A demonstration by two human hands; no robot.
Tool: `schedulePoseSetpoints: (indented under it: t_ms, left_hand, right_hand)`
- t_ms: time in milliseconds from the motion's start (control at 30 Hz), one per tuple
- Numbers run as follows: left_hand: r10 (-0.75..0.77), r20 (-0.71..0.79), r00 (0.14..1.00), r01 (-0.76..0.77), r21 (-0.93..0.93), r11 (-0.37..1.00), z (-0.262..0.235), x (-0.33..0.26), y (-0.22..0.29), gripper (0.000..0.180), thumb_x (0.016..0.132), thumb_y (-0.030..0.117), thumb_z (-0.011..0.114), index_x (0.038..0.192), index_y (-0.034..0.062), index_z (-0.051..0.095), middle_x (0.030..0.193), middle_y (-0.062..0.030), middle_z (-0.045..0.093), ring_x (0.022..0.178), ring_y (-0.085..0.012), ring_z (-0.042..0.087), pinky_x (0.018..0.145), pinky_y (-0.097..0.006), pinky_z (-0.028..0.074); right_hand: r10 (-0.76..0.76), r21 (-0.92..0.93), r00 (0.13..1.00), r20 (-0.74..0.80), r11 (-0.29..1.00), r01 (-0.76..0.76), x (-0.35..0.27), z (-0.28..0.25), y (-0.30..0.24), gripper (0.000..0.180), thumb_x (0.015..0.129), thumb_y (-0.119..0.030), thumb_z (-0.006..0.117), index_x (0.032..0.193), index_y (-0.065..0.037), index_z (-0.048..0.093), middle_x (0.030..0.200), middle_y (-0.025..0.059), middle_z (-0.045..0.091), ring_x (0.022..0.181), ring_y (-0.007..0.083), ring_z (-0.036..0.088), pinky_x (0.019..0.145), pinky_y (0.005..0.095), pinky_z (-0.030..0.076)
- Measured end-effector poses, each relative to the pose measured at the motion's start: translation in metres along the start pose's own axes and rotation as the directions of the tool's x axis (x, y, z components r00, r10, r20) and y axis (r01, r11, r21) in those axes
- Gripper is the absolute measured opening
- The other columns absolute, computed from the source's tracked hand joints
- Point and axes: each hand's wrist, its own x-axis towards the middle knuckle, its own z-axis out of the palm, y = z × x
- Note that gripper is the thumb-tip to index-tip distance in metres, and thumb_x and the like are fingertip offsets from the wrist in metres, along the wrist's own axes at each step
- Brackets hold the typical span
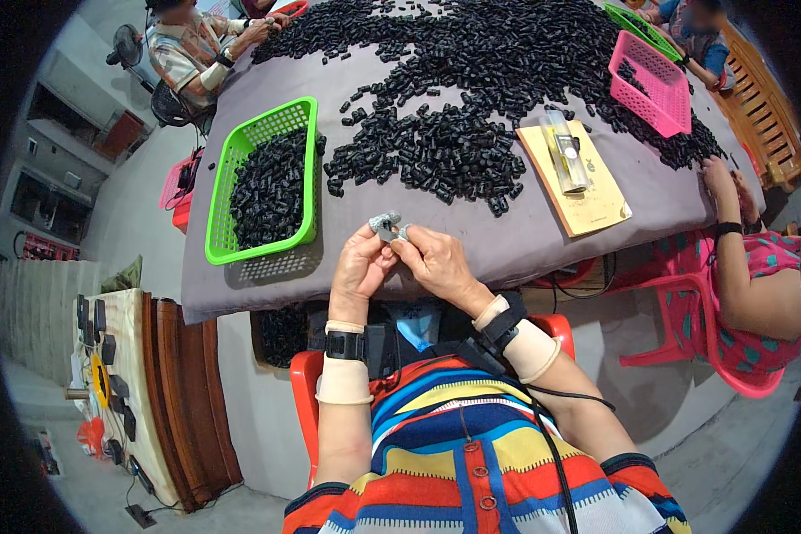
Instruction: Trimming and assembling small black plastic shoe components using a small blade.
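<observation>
Close together at the table's near edge, my left hand (358, 267) and my right hand (442, 265) pinch one small dark piece (386, 235) between their fingertips. Its exact kind is too small to make out, and the fingers partly cover it. Grey wrapping (383, 219) covers some of the fingertips. Beyond my hands lies a loose heap of small black cylindrical parts (454, 156). A bright green plastic basket (312, 178), left of my hands, holds many similar black parts.
A yellowish pad (596, 214) carries a clear plastic container (568, 165) on the right. Farther right are a pink basket (663, 93) and a co-worker's hand (724, 187). Another person (187, 49) works at the far left. The grey cloth-covered table (347, 80) has a rounded near edge.
</observation>
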Motion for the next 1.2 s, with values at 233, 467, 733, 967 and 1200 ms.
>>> schedulePoseSetpoints:
  t_ms: [233,467,733,967,1200]
  left_hand:
    - [0.001,0.019,1.0,-0.002,0.015,1.0,-0.003,0.002,-0.001,0.024,0.088,0.005,0.053,0.111,0.0,0.055,0.086,-0.0061,0.061,0.062,-0.0093,0.053,0.054,-0.022,0.045]
    - [0.033,-0.029,0.999,-0.032,0.04,0.999,0.002,0.002,-0.005,0.023,0.089,0.007,0.052,0.111,0.0024,0.056,0.082,-0.0026,0.059,0.061,-0.0083,0.052,0.054,-0.021,0.044]
    - [0.42,-0.211,0.883,-0.237,0.573,0.785,0.049,-0.022,0.07,0.021,0.08,0.003,0.061,0.101,0.0018,0.061,0.074,-0.0019,0.059,0.049,-0.0062,0.052,0.04,-0.017,0.041]
    - [0.761,-0.157,0.63,-0.062,0.966,0.251,0.041,-0.008,0.124,0.036,0.079,0.009,0.063,0.111,-0.0009,0.054,0.092,-0.0079,0.057,0.06,-0.0083,0.055,0.045,-0.019,0.044]
    - [0.468,-0.157,0.87,-0.008,0.943,0.332,0.045,0.036,0.052,0.021,0.078,0.008,0.059,0.098,0.003,0.065,0.07,-0.0031,0.061,0.055,-0.0073,0.053,0.048,-0.021,0.043]
  right_hand:
    - [0.038,-0.002,0.999,-0.032,0.999,-0.038,0.006,0.002,-0.003,0.022,0.085,-0.022,0.056,0.073,-0.004,0.052,0.067,0.0136,0.057,0.063,0.0338,0.057,0.052,0.042,0.043]
    - [0.055,0.111,0.998,-0.017,0.992,-0.052,0.0,-0.003,-0.001,0.023,0.086,-0.021,0.056,0.072,-0.003,0.049,0.064,0.0155,0.054,0.059,0.0341,0.056,0.05,0.0402,0.04]
    - [0.223,0.245,0.973,-0.064,0.948,-0.201,-0.002,-0.007,-0.002,0.03,0.088,-0.022,0.054,0.07,-0.001,0.044,0.059,0.0168,0.05,0.048,0.0278,0.048,0.047,0.0362,0.036]
    - [0.258,0.273,0.964,-0.068,0.934,-0.231,0.001,-0.002,0.003,0.032,0.09,-0.024,0.052,0.07,-0.001,0.043,0.057,0.0159,0.046,0.046,0.0223,0.042,0.047,0.0353,0.035]
    - [0.274,0.336,0.959,-0.072,0.912,-0.236,0.001,-0.004,0.001,0.031,0.089,-0.023,0.053,0.07,0.0,0.043,0.057,0.0156,0.046,0.046,0.021,0.041,0.047,0.0348,0.035]
